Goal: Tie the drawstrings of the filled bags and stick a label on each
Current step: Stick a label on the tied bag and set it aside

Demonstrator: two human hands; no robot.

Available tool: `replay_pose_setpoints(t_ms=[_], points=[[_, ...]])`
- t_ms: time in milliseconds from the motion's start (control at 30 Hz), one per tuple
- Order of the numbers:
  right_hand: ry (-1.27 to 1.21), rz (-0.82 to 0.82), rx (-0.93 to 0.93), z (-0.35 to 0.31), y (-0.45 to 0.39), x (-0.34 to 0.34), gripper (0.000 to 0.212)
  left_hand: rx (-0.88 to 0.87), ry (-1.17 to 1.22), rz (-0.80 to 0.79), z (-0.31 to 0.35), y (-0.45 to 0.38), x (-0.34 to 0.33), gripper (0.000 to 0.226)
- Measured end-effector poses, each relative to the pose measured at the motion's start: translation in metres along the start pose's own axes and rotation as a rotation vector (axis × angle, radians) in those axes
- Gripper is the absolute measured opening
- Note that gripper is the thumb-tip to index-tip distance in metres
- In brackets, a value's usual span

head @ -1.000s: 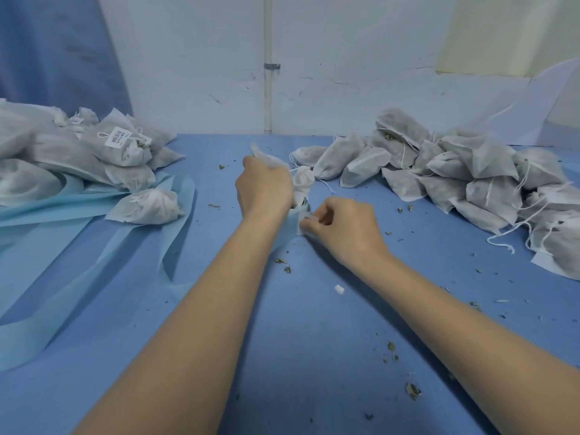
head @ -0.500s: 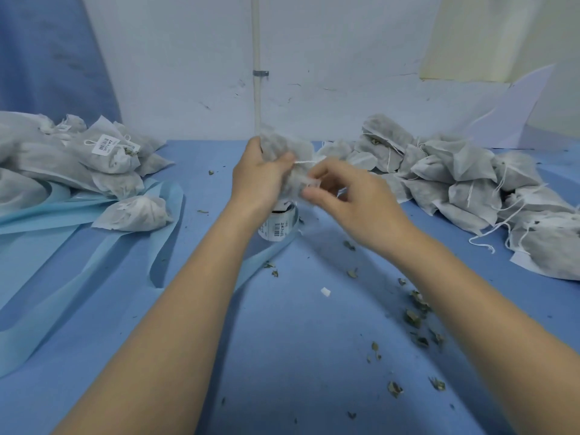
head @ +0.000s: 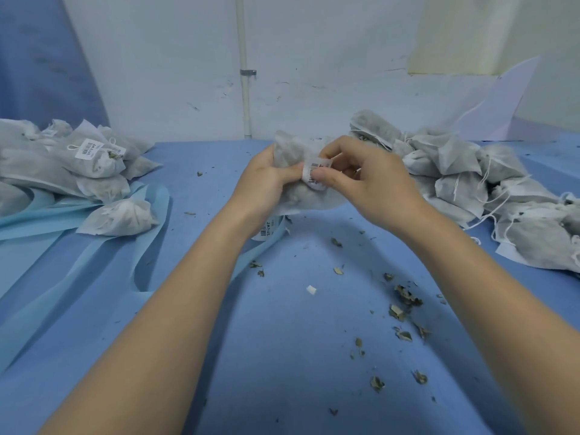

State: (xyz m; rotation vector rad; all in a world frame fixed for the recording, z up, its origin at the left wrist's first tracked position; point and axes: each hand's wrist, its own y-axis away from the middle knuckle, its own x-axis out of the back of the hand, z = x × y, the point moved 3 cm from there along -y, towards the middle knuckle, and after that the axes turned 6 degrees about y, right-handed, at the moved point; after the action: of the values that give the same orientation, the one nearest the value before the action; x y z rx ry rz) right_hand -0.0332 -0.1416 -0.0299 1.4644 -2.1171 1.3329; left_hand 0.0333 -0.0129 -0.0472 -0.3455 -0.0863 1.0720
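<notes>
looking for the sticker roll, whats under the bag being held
Under the held bag, a label roll stands on the blue table. The left hand and bag cover its top.

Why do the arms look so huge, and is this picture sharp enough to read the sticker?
Head view: wide-angle lens, so the forearms swell toward the bottom edge. Light is soft and even; only faint shadows on the blue table. The label pinched by the right hand against the bag, which the left hand grips, shows barcode stripes, but its print is too soft to read.
</notes>
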Motion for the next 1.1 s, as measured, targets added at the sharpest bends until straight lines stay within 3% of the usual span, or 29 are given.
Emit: replay_pose_setpoints(t_ms=[167, 333, 600, 700, 867, 1033, 1100], points=[[-0.153, -0.148, -0.023, -0.001, 0.003, 0.005, 0.014, 0.010, 0.047, 0.054, 0.001, -0.001, 0.005, 0.017], [-0.025, 0.038, -0.030, -0.001, 0.005, 0.003, 0.014, 0.046, 0.031, -0.089, 0.001, 0.003, -0.006, 0.016], [0.043, 0.169, -0.081, 0.000, 0.004, 0.008, 0.013, 0.148, 0.236, 0.023, -0.003, 0.005, -0.016, 0.020], [0.063, 0.210, -0.099, 0.002, 0.005, 0.008, 0.013, 0.142, 0.284, -0.028, -0.003, 0.006, -0.020, 0.018], [0.075, 0.240, -0.104, 0.007, 0.005, 0.010, 0.049, 0.075, 0.076, -0.051, -0.007, 0.007, -0.022, 0.033], [-0.228, 0.150, -0.191, 0.017, 0.002, 0.004, 0.014, 0.092, 0.070, -0.118, -0.006, 0.007, -0.027, 0.039], [-0.295, 0.183, -0.224, 0.020, 0.002, 0.003, 0.013, 0.105, 0.081, -0.135, -0.008, 0.009, -0.033, 0.041]])
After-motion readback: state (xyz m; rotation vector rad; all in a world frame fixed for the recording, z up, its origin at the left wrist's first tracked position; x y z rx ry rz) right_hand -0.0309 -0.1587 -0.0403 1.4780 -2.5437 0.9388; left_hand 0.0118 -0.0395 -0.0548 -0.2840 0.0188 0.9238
